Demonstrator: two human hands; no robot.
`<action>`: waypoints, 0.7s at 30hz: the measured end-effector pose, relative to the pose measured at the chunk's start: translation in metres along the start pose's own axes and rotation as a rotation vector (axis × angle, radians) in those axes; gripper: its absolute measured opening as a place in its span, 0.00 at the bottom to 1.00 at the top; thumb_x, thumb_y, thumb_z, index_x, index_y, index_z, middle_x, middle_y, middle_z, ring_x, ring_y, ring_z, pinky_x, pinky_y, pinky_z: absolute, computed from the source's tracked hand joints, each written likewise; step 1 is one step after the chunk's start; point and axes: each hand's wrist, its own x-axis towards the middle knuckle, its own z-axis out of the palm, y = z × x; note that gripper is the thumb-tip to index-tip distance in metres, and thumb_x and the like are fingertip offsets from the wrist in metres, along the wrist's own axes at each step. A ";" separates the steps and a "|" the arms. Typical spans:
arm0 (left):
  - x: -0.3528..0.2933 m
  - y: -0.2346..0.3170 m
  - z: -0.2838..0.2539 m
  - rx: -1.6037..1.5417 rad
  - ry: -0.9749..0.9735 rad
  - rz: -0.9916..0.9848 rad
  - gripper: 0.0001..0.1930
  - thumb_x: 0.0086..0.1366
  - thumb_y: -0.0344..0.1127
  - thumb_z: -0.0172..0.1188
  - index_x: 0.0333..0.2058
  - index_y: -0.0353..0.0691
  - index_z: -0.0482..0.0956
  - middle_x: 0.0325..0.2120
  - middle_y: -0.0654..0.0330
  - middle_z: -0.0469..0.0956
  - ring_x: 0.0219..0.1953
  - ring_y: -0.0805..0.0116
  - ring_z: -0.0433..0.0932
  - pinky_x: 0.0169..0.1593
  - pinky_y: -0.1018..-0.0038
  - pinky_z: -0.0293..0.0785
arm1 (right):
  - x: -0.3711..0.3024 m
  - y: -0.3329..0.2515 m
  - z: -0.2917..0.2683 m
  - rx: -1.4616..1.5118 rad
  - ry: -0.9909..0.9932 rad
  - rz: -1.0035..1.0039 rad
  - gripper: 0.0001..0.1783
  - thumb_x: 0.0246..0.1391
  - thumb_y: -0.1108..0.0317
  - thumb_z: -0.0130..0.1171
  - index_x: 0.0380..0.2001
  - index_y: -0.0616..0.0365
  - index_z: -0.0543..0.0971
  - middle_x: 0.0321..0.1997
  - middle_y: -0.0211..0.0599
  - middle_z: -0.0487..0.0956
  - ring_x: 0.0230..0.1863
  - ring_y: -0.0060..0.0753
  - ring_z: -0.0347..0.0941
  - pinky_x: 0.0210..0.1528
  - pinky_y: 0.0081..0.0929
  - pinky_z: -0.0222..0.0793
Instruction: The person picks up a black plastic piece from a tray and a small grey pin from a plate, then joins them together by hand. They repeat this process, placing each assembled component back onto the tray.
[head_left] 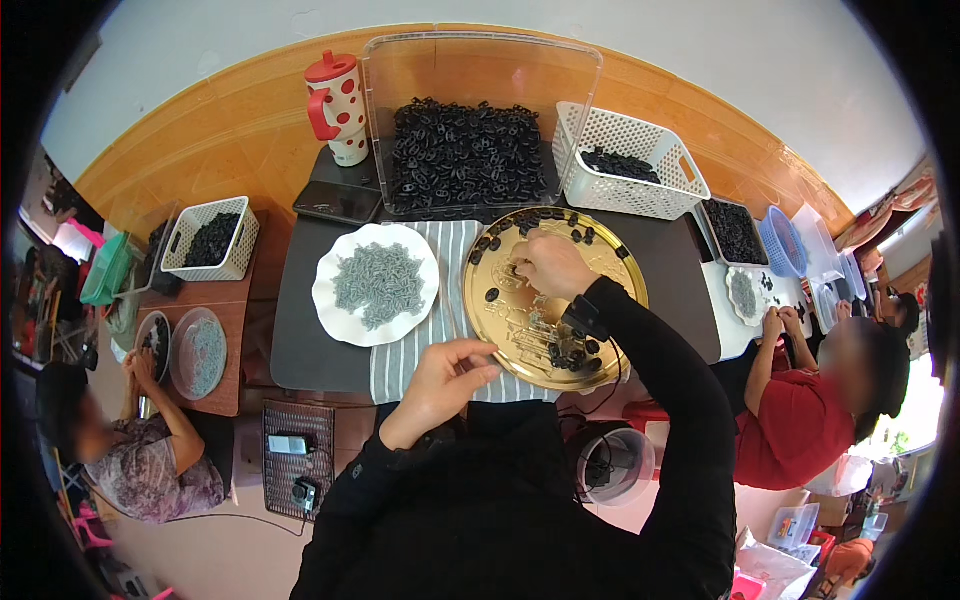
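A round gold tray (490,345) holds small black oval pieces (572,355) along its rim and a scatter of thin, short metal pieces that look like screws. My right hand (552,264) reaches over its upper middle, fingertips bent down together at the tray's surface; anything in them is hidden. At the tray's lower left rim is my left hand (440,388), its index finger and thumb stretched out with a gap between the tips and nothing visible there. Left of the tray, a white scalloped plate (325,300) carries a heap of small grey screw-like pieces (378,285).
Behind stand a clear bin (480,75) heaped with black pieces, a white basket (640,190), a spotted tumbler (340,115) and a black phone-like device (337,202). A striped cloth (400,375) lies underneath. One person works at each side; a bucket (615,465) stands below.
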 end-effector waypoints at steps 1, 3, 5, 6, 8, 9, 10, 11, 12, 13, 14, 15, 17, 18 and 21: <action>0.004 0.005 -0.002 0.001 0.003 -0.003 0.13 0.60 0.26 0.62 0.44 0.32 0.79 0.26 0.66 0.77 0.25 0.82 0.70 0.29 0.84 0.65 | 0.002 0.002 0.000 0.004 -0.002 -0.002 0.05 0.44 0.72 0.57 0.27 0.60 0.78 0.29 0.48 0.75 0.36 0.51 0.74 0.38 0.43 0.69; 0.014 0.018 -0.007 0.373 0.059 0.148 0.12 0.58 0.28 0.63 0.42 0.31 0.80 0.25 0.64 0.77 0.25 0.81 0.71 0.30 0.82 0.67 | 0.007 0.006 -0.001 0.023 -0.099 0.059 0.04 0.43 0.71 0.60 0.25 0.57 0.78 0.28 0.45 0.74 0.34 0.50 0.74 0.36 0.41 0.68; 0.024 0.023 -0.009 0.452 0.124 0.203 0.12 0.56 0.28 0.63 0.39 0.31 0.80 0.24 0.59 0.77 0.24 0.73 0.74 0.31 0.78 0.69 | 0.013 0.004 0.000 0.029 -0.120 0.054 0.04 0.42 0.71 0.60 0.24 0.58 0.77 0.27 0.45 0.74 0.33 0.51 0.73 0.35 0.41 0.67; 0.032 0.022 -0.009 0.623 0.148 0.269 0.11 0.55 0.28 0.63 0.38 0.30 0.80 0.24 0.56 0.77 0.24 0.68 0.75 0.31 0.75 0.70 | 0.012 0.006 0.002 0.032 -0.139 0.067 0.04 0.41 0.72 0.60 0.23 0.60 0.76 0.26 0.45 0.74 0.33 0.51 0.73 0.34 0.41 0.67; 0.047 0.023 -0.006 0.830 0.171 0.305 0.10 0.53 0.29 0.62 0.34 0.30 0.81 0.26 0.48 0.76 0.28 0.54 0.77 0.34 0.65 0.73 | 0.009 0.010 0.008 0.027 -0.094 0.029 0.05 0.41 0.73 0.60 0.23 0.61 0.75 0.25 0.44 0.74 0.31 0.50 0.73 0.32 0.41 0.67; 0.054 0.024 -0.003 0.835 0.171 0.303 0.10 0.53 0.29 0.62 0.34 0.30 0.81 0.26 0.48 0.76 0.28 0.54 0.77 0.34 0.65 0.73 | 0.009 0.010 0.008 0.018 -0.047 -0.015 0.06 0.40 0.73 0.61 0.24 0.62 0.75 0.24 0.44 0.74 0.29 0.48 0.73 0.31 0.40 0.67; 0.062 0.023 0.000 0.948 0.185 0.354 0.10 0.52 0.29 0.61 0.33 0.31 0.81 0.26 0.47 0.76 0.31 0.52 0.77 0.36 0.63 0.73 | 0.007 0.010 0.007 0.021 -0.044 -0.016 0.06 0.40 0.73 0.61 0.24 0.62 0.75 0.24 0.44 0.74 0.29 0.48 0.73 0.31 0.40 0.67; 0.070 0.022 0.003 1.062 0.198 0.406 0.10 0.52 0.29 0.61 0.33 0.31 0.81 0.26 0.47 0.76 0.33 0.51 0.77 0.38 0.61 0.73 | 0.003 0.011 0.005 0.154 -0.048 0.063 0.06 0.41 0.75 0.61 0.25 0.62 0.75 0.22 0.41 0.74 0.27 0.41 0.72 0.28 0.37 0.66; 0.078 0.021 0.007 1.065 0.197 0.404 0.10 0.52 0.29 0.61 0.33 0.31 0.81 0.26 0.47 0.76 0.33 0.51 0.77 0.38 0.61 0.73 | -0.001 0.011 0.002 0.287 -0.056 0.142 0.07 0.42 0.76 0.62 0.26 0.63 0.75 0.21 0.37 0.73 0.24 0.33 0.72 0.25 0.33 0.65; 0.085 0.020 0.011 1.130 0.171 0.396 0.09 0.52 0.29 0.60 0.31 0.31 0.81 0.26 0.46 0.76 0.35 0.49 0.76 0.39 0.60 0.73 | -0.005 0.007 -0.005 0.293 -0.056 0.139 0.07 0.42 0.76 0.62 0.26 0.63 0.75 0.21 0.37 0.73 0.24 0.33 0.72 0.25 0.33 0.65; 0.091 0.019 0.014 1.195 0.144 0.389 0.08 0.52 0.30 0.60 0.29 0.32 0.81 0.26 0.46 0.76 0.37 0.47 0.76 0.40 0.58 0.73 | -0.010 0.004 -0.012 0.453 -0.032 0.201 0.06 0.42 0.77 0.59 0.27 0.64 0.75 0.20 0.38 0.74 0.22 0.31 0.72 0.25 0.30 0.65; 0.099 0.017 0.019 1.198 0.141 0.388 0.08 0.52 0.30 0.60 0.29 0.32 0.81 0.26 0.46 0.76 0.37 0.47 0.76 0.40 0.58 0.73 | -0.016 0.004 -0.018 0.611 -0.006 0.266 0.06 0.43 0.79 0.57 0.29 0.65 0.76 0.19 0.39 0.75 0.21 0.28 0.72 0.24 0.27 0.64; 0.112 0.011 0.026 1.339 0.093 0.341 0.06 0.49 0.28 0.60 0.25 0.31 0.81 0.27 0.47 0.76 0.37 0.47 0.76 0.39 0.59 0.74 | -0.029 0.003 -0.023 0.707 0.009 0.289 0.05 0.45 0.80 0.57 0.30 0.66 0.76 0.19 0.33 0.74 0.21 0.19 0.68 0.24 0.23 0.63; 0.117 0.006 0.030 1.339 0.084 0.345 0.06 0.49 0.28 0.60 0.25 0.31 0.81 0.27 0.47 0.76 0.37 0.47 0.76 0.39 0.59 0.74 | -0.039 0.000 -0.029 0.730 0.055 0.261 0.05 0.47 0.81 0.57 0.30 0.66 0.76 0.21 0.29 0.73 0.23 0.16 0.68 0.25 0.19 0.63; 0.124 0.000 0.040 1.376 0.101 0.350 0.04 0.45 0.27 0.60 0.22 0.32 0.80 0.28 0.48 0.76 0.38 0.49 0.76 0.38 0.59 0.75 | -0.066 -0.014 -0.042 0.833 0.110 0.264 0.04 0.50 0.81 0.57 0.31 0.66 0.76 0.23 0.26 0.73 0.25 0.13 0.68 0.26 0.15 0.64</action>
